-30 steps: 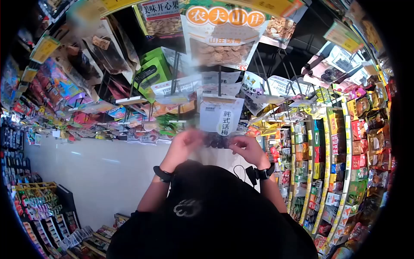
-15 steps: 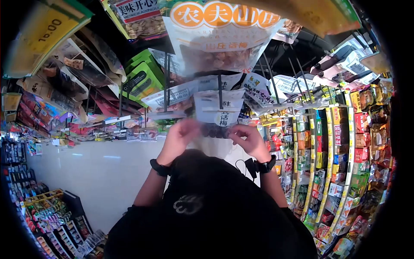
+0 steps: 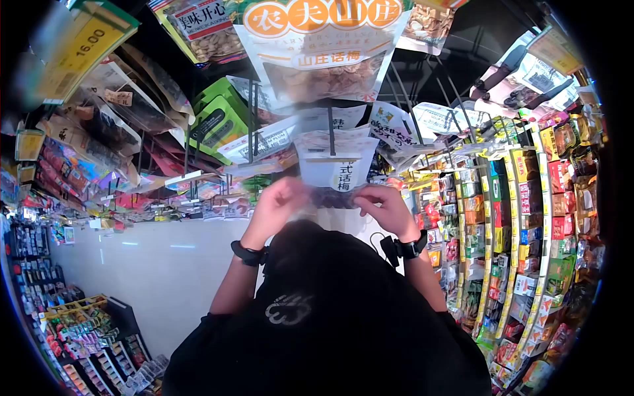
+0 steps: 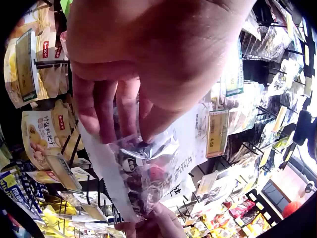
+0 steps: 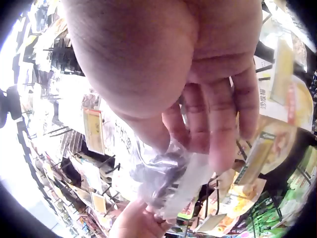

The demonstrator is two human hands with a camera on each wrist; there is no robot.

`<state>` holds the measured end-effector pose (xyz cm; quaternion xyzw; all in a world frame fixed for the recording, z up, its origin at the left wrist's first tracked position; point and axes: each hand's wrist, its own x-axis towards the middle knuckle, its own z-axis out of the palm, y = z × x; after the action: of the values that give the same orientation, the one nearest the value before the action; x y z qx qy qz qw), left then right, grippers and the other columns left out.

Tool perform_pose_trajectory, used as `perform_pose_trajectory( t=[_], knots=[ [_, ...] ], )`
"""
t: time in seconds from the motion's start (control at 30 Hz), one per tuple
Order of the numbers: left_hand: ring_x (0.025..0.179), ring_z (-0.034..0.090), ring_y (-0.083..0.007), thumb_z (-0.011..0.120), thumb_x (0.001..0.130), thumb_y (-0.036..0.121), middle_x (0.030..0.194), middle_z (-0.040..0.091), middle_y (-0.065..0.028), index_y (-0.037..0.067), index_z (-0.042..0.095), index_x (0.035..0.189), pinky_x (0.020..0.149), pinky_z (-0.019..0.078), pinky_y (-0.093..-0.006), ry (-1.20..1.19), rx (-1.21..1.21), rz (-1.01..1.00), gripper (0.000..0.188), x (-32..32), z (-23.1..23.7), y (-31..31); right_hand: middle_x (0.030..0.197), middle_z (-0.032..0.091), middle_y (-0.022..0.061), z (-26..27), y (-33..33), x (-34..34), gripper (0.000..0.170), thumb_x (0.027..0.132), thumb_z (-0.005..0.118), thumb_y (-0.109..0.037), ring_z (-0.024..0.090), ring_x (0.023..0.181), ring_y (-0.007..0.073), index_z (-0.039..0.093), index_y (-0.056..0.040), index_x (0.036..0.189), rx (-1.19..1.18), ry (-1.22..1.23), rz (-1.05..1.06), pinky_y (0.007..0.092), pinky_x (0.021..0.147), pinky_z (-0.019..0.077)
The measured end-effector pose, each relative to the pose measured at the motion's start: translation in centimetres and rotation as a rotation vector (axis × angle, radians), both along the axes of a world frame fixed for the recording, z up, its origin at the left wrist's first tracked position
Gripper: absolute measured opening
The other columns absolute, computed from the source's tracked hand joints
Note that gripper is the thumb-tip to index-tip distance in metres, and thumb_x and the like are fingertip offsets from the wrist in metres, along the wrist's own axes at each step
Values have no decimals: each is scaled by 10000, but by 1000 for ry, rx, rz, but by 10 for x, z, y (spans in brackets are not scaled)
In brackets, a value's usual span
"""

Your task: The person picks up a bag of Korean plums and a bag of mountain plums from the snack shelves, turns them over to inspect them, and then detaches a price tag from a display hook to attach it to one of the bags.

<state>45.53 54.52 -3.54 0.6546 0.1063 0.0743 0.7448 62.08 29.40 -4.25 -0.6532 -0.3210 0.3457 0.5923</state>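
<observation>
A white snack bag (image 3: 330, 168) with Chinese lettering and a clear lower part full of dark dried plums is right in front of the person, its upper part overlapped by a display hook. My left hand (image 3: 281, 206) pinches one lower side of it between thumb and fingers. At the opposite side my right hand (image 3: 388, 210) pinches the edge. Close up in the left wrist view, the dark plums (image 4: 143, 173) show through shiny clear film below the left fingertips (image 4: 106, 134). The right wrist view shows the same clear film (image 5: 158, 168) under the right thumb.
Hooks full of hanging snack bags surround the held one, with a large white-and-orange bag (image 3: 323, 63) above and green pouches (image 3: 218, 122) to the left. A yellow price tag (image 3: 82, 56) sticks out at upper left. Stocked shelves (image 3: 508, 244) line the right; pale floor (image 3: 158, 264) lies at left.
The head view has shifted, so the shelves and price tags sit differently in it. Both hands keep their pinch on the plum bag, with little movement.
</observation>
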Motion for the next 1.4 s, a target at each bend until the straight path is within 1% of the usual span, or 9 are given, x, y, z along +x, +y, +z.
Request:
perform_pose_trajectory(
  t=[0.57, 0.67, 0.83, 0.93, 1.07, 1.17, 1.23, 1.3, 1.4],
  knots=[
    [991, 659, -95, 671, 978, 30, 1105, 707, -42, -32, 647, 1223, 851, 537, -252, 126, 138, 77, 254, 7, -7, -6, 961, 728, 70, -10, -1, 9, 202, 1003, 672, -90, 685, 721, 117, 704, 48, 1147, -43, 21, 1, 246, 666, 545],
    [684, 624, -80, 649, 987, 51, 893, 675, -5, 3, 677, 1112, 577, 530, -256, 14, 74, 193, 137, 9, -19, -7, 1019, 726, 72, -3, 8, 6, 295, 1016, 659, -111, 709, 737, 142, 644, 38, 1269, -29, 57, -4, 258, 683, 563],
    [811, 665, -116, 659, 997, 158, 1030, 737, -60, -7, 692, 1183, 657, 561, -299, 18, 71, 266, 251, 10, -18, -6, 1209, 672, 118, -21, 14, -6, 414, 1017, 625, -67, 744, 857, 192, 513, 55, 1397, 7, 122, -68, 288, 785, 585],
    [920, 678, -99, 704, 992, 145, 1040, 735, -26, 8, 692, 1167, 738, 531, -245, 72, 77, 307, 222, 19, -39, -2, 1225, 659, 143, -5, 19, -18, 447, 1007, 609, -26, 743, 924, 207, 470, 67, 1421, -55, 156, -146, 316, 841, 593],
    [983, 699, -154, 716, 986, 161, 1060, 748, -64, -8, 713, 1133, 840, 552, -301, -3, 199, 356, 224, 23, -35, -2, 1430, 576, 140, -39, 17, -17, 461, 1038, 577, -46, 756, 973, 274, 447, -22, 1480, 35, 177, -193, 310, 792, 613],
    [976, 709, -161, 714, 985, 154, 1072, 737, -65, -10, 704, 1150, 796, 586, -306, 56, 221, 335, 234, 20, -30, -1, 1378, 610, 123, -61, 10, -23, 456, 1038, 561, -37, 751, 968, 260, 442, -7, 1477, -19, 85, -286, 316, 836, 611],
    [921, 722, -170, 687, 995, 116, 1101, 711, -64, 0, 669, 1183, 716, 627, -311, 50, 14, 298, 222, 21, -55, 3, 1319, 641, 116, -75, -2, -31, 425, 1039, 565, -52, 749, 954, 247, 475, 2, 1451, -99, 26, -287, 313, 841, 607],
    [871, 731, -175, 647, 1007, 67, 1141, 672, -65, 11, 626, 1190, 652, 646, -312, -93, 131, 304, 193, 15, -80, 2, 1261, 672, 110, -90, -20, -43, 397, 1040, 569, -67, 747, 940, 234, 507, 10, 1424, -168, 1, -310, 311, 846, 603],
    [918, 697, -151, 683, 969, 37, 1061, 640, -64, 0, 641, 1141, 722, 583, -275, -76, 36, 321, 181, -8, -61, -3, 1069, 741, 120, -124, -61, -66, 296, 1043, 585, -142, 742, 892, 194, 637, 46, 1265, -334, -46, -181, 306, 817, 597]
  ],
)
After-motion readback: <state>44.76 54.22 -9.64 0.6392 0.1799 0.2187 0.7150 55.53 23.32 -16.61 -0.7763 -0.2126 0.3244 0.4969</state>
